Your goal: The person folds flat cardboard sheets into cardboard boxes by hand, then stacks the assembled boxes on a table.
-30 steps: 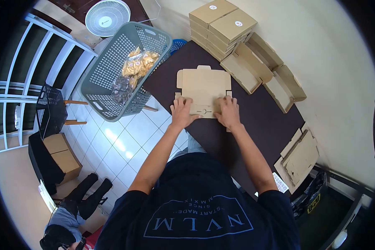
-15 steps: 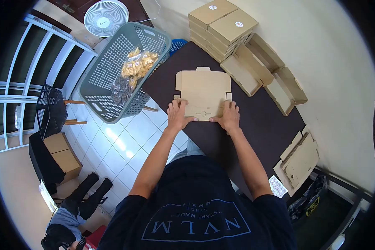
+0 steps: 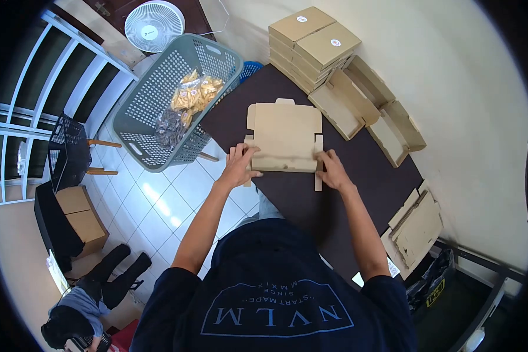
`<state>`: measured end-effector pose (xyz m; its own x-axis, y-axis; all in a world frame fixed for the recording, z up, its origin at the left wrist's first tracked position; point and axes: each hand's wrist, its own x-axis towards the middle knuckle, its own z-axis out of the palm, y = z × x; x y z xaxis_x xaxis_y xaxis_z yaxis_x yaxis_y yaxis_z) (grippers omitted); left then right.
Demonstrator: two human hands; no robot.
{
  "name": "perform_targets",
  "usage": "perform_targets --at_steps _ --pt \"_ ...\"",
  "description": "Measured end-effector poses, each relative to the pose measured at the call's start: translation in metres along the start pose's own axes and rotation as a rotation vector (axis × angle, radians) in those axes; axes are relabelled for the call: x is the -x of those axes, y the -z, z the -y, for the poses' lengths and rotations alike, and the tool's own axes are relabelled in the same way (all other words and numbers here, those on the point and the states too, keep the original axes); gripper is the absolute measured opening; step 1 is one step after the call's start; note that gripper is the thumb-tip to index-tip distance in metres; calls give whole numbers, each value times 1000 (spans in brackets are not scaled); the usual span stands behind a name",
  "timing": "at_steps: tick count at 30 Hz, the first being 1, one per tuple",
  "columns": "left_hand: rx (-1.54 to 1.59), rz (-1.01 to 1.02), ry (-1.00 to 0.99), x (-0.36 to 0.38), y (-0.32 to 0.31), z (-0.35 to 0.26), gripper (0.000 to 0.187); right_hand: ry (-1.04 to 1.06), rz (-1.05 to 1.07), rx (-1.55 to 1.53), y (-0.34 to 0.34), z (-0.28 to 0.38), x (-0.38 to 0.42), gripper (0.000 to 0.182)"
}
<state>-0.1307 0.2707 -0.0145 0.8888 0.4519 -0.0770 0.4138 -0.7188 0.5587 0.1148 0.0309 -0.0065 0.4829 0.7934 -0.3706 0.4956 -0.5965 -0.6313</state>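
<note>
A partly folded cardboard box point(image 3: 284, 132) lies on the dark brown table in front of me, its front strip bent up and its lid panel flat behind. My left hand point(image 3: 239, 167) grips the box's left front corner, fingers on the side flap and thumb near the front edge. At the opposite front corner, my right hand point(image 3: 333, 170) pinches the right side flap point(image 3: 318, 182), part of which sticks out toward me. Some of the fingertips are hidden against the cardboard.
Closed boxes point(image 3: 314, 38) are stacked at the back, beside open box trays point(image 3: 349, 108). Flat cardboard pieces point(image 3: 416, 229) lie at the table's right end. A green basket point(image 3: 138, 88) with bagged goods stands left. Another person point(image 3: 85, 311) sits at lower left.
The front strip of the box has turned up from lying flat. Both hands have moved outward from the front edge to the side flaps, and the side strips now show.
</note>
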Motion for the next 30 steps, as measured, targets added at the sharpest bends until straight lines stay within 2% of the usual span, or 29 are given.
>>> perform_targets --at_steps 2,3,6,8,10,11,13,14,16,17,19,20,21,22,24,26,30 --pt "144 64 -148 13 9 -3 59 189 -110 124 -4 1 16 50" --pt "166 40 -141 19 12 -12 40 178 -134 98 5 22 31 43" --pt "193 152 -198 28 8 -10 33 124 -20 188 7 30 54 44" --pt "229 151 -211 32 0 -8 30 97 50 152 3 39 62 39" --pt "153 98 -218 30 -4 -11 29 140 -143 160 -18 25 54 30" --pt "154 97 -216 28 -5 -14 29 141 -140 162 -24 21 49 30" --pt "166 41 -139 23 -8 -22 23 111 -379 90 -34 30 37 19" --pt "164 43 -140 14 -8 -25 23 110 -379 88 -37 34 28 19" --pt "464 8 48 -10 -12 -28 20 81 -452 -159 -39 42 9 11" --pt "463 9 51 -24 -22 -21 20 80 -449 -161 -37 44 -1 11" --pt "731 -299 235 -53 -52 8 35 -282 -446 -469 -32 48 -22 32" --pt "729 -299 236 -63 -48 10 35 -466 -438 -621 -29 49 -31 43" --pt "832 -341 471 -73 -40 9 42 -505 -454 -671 -27 41 -42 56" --pt "932 -379 709 -80 -29 2 49 -505 -456 -671 -22 37 -49 56" --pt "898 -328 701 -85 -8 -8 45 -539 -443 -873 -17 29 -58 56" --pt "982 -173 770 -93 6 -10 48 -523 -421 -861 -13 29 -67 53" --pt "1044 -5 798 -102 3 14 44 -566 -337 -935 -8 28 -77 28"
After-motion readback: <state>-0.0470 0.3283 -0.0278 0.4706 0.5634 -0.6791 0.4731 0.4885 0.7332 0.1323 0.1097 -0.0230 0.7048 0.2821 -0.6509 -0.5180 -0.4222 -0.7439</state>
